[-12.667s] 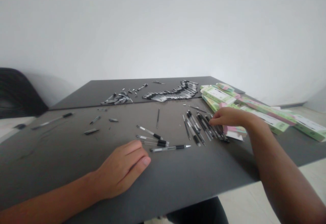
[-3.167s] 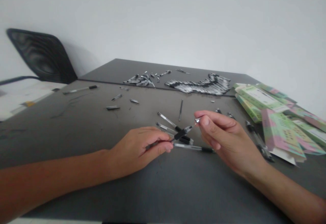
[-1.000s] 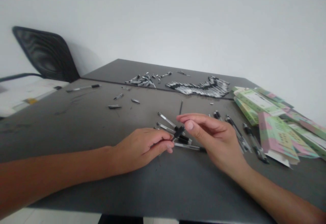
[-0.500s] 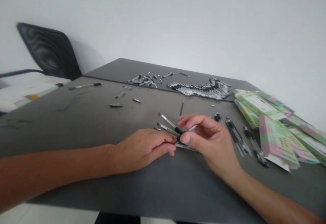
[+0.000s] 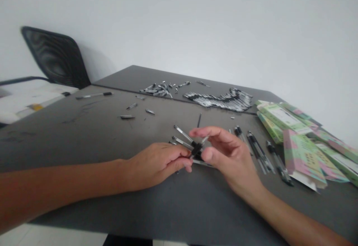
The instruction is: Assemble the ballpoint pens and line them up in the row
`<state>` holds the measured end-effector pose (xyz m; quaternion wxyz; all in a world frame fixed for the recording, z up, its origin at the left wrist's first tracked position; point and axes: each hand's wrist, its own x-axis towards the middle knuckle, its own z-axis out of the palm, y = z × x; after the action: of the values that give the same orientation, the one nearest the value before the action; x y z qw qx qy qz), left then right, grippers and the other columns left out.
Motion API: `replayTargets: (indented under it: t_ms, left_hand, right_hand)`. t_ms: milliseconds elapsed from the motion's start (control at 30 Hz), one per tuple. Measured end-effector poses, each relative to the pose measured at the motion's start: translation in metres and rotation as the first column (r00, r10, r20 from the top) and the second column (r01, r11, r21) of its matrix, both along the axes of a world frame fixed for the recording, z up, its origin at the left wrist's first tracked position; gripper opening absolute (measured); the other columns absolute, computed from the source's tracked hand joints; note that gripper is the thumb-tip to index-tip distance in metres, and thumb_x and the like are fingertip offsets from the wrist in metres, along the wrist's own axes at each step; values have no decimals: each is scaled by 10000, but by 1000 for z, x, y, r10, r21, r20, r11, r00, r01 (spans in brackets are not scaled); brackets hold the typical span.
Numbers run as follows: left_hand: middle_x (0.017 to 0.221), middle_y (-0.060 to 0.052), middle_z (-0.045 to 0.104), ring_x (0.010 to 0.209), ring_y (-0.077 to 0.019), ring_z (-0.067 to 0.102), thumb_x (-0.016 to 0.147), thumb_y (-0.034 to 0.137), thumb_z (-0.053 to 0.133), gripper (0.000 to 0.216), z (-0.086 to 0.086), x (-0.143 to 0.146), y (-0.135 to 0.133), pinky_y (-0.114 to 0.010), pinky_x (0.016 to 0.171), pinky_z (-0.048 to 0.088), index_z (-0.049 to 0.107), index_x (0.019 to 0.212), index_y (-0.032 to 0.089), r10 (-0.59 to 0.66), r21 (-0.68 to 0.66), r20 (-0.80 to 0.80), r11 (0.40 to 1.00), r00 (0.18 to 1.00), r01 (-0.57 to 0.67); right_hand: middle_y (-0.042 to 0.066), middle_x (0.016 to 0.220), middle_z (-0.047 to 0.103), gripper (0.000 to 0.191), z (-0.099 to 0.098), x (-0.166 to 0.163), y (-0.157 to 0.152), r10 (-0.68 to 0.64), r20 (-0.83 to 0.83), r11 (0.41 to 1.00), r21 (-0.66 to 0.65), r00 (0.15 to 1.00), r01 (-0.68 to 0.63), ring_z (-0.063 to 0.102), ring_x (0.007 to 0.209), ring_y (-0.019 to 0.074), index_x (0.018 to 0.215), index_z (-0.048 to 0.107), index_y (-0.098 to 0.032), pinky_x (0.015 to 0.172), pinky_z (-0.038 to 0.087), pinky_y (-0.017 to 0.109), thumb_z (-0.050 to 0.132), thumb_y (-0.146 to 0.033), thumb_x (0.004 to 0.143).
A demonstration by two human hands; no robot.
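My left hand [image 5: 156, 162] rests on the dark table [image 5: 84, 137], fingers closed round the barrel of a pen [image 5: 196, 149] with a black grip. My right hand [image 5: 228, 155] meets it from the right, thumb and forefinger pinched at the pen's tip end. Just behind the hands lie a few loose clear pens [image 5: 181, 132].
A row of black pens [image 5: 258, 149] lies right of my hands, beside green and pink boxes [image 5: 302, 145]. Farther back are a long row of pens [image 5: 223, 99], a scatter of small pen parts [image 5: 159, 88] and a single pen [image 5: 93, 95]. A black chair [image 5: 56, 57] stands at left.
My right hand has drawn closer to the left and its fingers have shifted along the pen's tip end. The left hand has stayed in place, holding the pen.
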<state>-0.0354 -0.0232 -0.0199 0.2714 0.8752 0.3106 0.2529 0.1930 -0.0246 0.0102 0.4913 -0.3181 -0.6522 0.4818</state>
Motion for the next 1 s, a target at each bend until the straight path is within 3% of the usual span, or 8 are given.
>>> replayTargets:
  t_ms: [67,133,267,467,533,600,667,1000]
  left_hand:
    - [1002,18,788,917,-161,753,1136,306,499,269,2,1,0,-242,832,494,737,1039,228,30,-20,3,999,1000,-30]
    - [992,16,783,910,-160,751,1138,300,492,277,3,2,0,-243,833,495,738,1036,225,27,-21,7,999,1000,-27]
    - [1003,4,784,952,-165,751,1146,299,475,295,0,2,2,-246,881,496,740,1042,221,-9,5,5,1000,1000,9]
    - [1015,-1,798,972,-185,761,1142,334,502,276,-2,1,4,-263,883,500,744,1067,223,-8,41,-12,999,1000,9]
    - [1006,9,795,950,-176,761,1138,322,509,269,-1,1,3,-255,865,499,746,1050,229,7,23,-6,1000,1000,-7]
    - [1006,20,792,929,-163,758,1134,313,514,260,0,1,2,-245,847,500,745,1042,237,24,-10,10,1000,1000,-24]
    - [1002,29,789,917,-153,755,1133,307,513,256,1,0,1,-236,838,500,744,1043,244,27,-33,24,999,999,-27]
    - [1002,22,803,952,-138,753,1138,306,528,272,1,1,5,-201,885,486,760,1029,217,-25,30,35,999,999,24]
  right_hand:
    - [19,1379,774,361,0,1,-2,110,-11,993,-47,994,-110,682,1339,246,1312,788,-362,1174,513,414,693,-530,1007]
    - [11,1462,725,349,2,0,-5,157,9,985,-71,988,-156,629,1415,244,1345,773,-369,1219,474,430,574,-486,1084]
    - [-23,1330,796,220,7,-2,-3,79,87,997,-10,993,-78,694,1327,211,1197,838,-397,1158,535,373,698,-356,1032]
    - [-46,941,862,51,6,-2,1,-44,84,999,32,995,42,783,1101,194,877,883,-376,1025,607,313,902,-339,847]
    - [-50,1050,864,110,4,-1,1,-15,61,1000,-6,998,16,786,1105,181,1006,878,-401,1016,611,304,855,-385,900]
    - [-43,1282,815,217,3,-1,0,63,60,997,-39,996,-60,746,1229,171,1199,832,-419,1073,584,301,733,-417,1005]
    - [-46,1414,752,254,3,-1,0,125,68,992,-40,990,-123,699,1319,163,1263,804,-422,1129,549,298,647,-398,1065]
    - [-43,1219,834,191,11,1,4,9,147,997,78,989,-20,738,1251,171,1106,861,-398,1105,581,299,752,-290,992]
